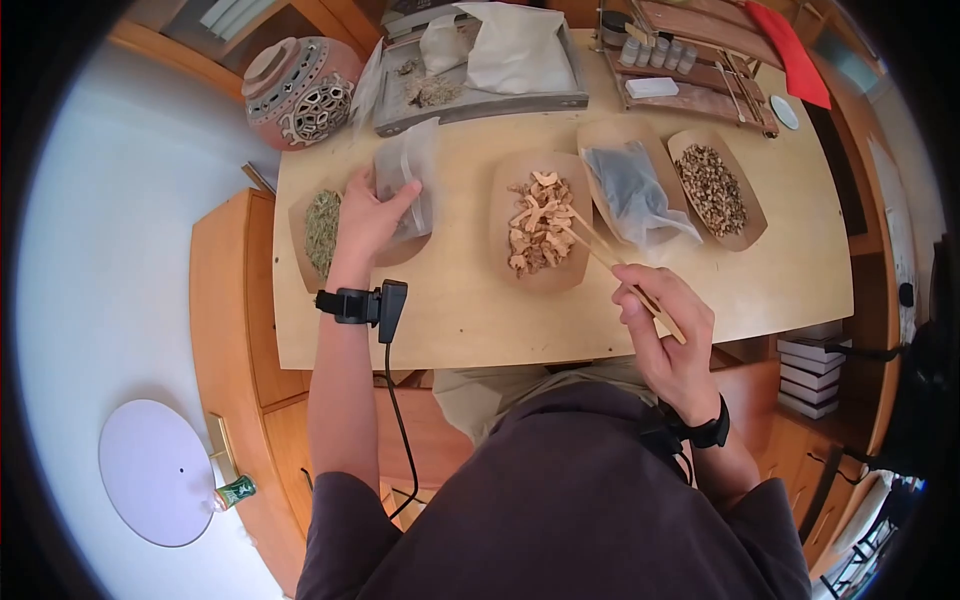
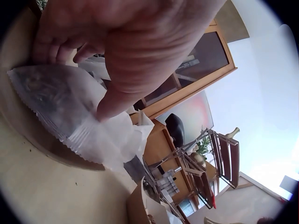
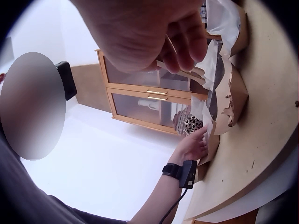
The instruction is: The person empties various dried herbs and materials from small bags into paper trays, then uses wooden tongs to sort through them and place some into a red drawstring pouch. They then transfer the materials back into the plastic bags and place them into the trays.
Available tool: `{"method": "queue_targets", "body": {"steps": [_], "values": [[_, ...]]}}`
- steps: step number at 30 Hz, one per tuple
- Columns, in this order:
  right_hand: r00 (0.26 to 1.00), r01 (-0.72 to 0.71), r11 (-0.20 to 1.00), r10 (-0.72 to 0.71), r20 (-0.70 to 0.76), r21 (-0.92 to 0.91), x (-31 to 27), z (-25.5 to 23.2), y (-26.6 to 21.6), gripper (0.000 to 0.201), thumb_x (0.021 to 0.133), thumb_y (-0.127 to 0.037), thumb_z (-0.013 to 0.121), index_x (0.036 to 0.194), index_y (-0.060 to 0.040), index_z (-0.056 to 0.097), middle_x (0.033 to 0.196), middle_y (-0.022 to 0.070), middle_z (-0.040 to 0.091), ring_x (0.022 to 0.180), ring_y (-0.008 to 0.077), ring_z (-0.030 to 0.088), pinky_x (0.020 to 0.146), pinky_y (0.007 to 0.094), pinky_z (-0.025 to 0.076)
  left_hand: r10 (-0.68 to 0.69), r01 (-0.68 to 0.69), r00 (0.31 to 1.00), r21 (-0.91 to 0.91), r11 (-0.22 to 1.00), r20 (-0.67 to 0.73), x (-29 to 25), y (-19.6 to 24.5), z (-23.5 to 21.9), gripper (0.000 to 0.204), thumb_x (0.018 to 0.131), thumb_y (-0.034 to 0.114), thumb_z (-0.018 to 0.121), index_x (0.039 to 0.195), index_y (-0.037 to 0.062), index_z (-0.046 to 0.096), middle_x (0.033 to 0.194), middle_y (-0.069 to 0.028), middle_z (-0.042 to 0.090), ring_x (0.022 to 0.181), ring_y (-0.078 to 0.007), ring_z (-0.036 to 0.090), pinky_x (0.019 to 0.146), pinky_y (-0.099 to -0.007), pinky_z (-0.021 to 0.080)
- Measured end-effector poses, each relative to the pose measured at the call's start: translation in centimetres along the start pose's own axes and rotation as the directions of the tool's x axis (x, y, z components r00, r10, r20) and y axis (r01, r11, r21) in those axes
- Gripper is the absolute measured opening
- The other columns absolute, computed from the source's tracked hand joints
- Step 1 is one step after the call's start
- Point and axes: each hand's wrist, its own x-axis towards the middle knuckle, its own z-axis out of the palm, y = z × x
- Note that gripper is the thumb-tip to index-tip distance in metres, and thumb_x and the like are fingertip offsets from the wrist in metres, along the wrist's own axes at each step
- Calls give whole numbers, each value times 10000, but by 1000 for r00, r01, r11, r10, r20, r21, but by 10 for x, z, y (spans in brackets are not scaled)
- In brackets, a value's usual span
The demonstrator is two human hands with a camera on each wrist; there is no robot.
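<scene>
My left hand (image 1: 372, 215) holds a translucent bag (image 1: 418, 165) upright at the left, thumb across its near face. Dark contents show through the bag (image 2: 56, 93) in the left wrist view, where its sealed edge lies over a brown paper tray. My right hand (image 1: 668, 325) grips slim wooden tongs (image 1: 600, 248) between thumb and fingers. Their tips reach in among pale dried slices (image 1: 538, 225) heaped in a paper tray (image 1: 500, 262). From the right wrist camera, the right hand (image 3: 145, 37) covers much of the tongs.
Green dried herb (image 1: 322, 232) fills a tray beside the left hand. To the right are a tray with a dark-filled bag (image 1: 632, 185) and one of brown chopped pieces (image 1: 710, 190). Behind stand a pierced pot (image 1: 300, 95), a grey tray (image 1: 490, 108) and a wooden rack (image 1: 700, 95).
</scene>
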Motion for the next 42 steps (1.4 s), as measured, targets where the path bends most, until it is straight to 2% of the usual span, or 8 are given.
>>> {"method": "queue_targets", "body": {"steps": [1,7,10,19,28,34,37,42], "values": [[1000,-25,1000,25,-1,7,-1,-2,2,213,965,1,692,1175,0,727,983,153,739,815,268,700,738,333,553,34,-34,999,2,999,-14,1,1,1,645,893,223,853,1387,-71,559,1228,-146,736,1041,-196,727,879,-318,579],[1000,-21,1000,21,-12,8,-4,-12,6,201,980,-17,688,1177,6,722,1020,160,743,838,278,703,763,338,556,-116,138,985,-184,973,124,-5,15,-6,505,987,172,764,1385,-73,571,1208,-112,739,1048,-152,715,899,-318,575],[999,-38,999,39,-20,26,-6,-13,9,202,979,-8,685,1176,9,720,1026,164,743,853,287,706,777,344,557,-119,151,979,-192,970,166,1,3,-14,483,1024,227,726,1394,-45,578,1287,-105,710,1141,-156,687,1005,-327,543],[998,-64,997,64,-16,32,-12,-14,11,199,976,5,679,1171,2,720,997,166,732,823,276,687,751,342,539,-241,358,928,-500,788,285,-2,-1,-24,354,1038,198,700,1312,-18,642,1254,-99,720,1117,-188,700,999,-353,563],[992,-128,991,129,-15,45,-19,-16,15,195,989,-12,674,1180,-1,714,917,135,690,781,246,644,742,327,520,-113,302,943,-665,683,313,-13,4,-30,358,1056,134,649,1378,-18,613,1322,-96,695,1187,-196,672,1054,-377,537],[989,-148,987,149,-15,67,-19,-17,14,207,994,-19,669,1196,-5,714,941,127,701,809,233,659,773,319,526,-63,200,968,-597,777,241,-40,19,-53,362,1068,135,624,1390,-29,603,1350,-106,685,1206,-199,669,1079,-371,524],[984,-177,981,176,13,82,-18,-14,13,212,995,-22,670,1202,-7,715,951,125,705,819,232,667,777,319,527,-91,171,980,-506,846,179,-47,21,-69,378,1057,113,638,1400,-39,594,1322,-103,699,1199,-179,668,1054,-354,533],[988,-150,986,148,36,72,-17,-10,13,213,995,-24,672,1204,-8,713,947,121,703,817,220,667,767,313,524,-54,50,999,-330,943,-2,-45,18,-79,348,1015,99,696,1346,-2,658,968,6,735,800,-48,634,691,-218,488]]}}
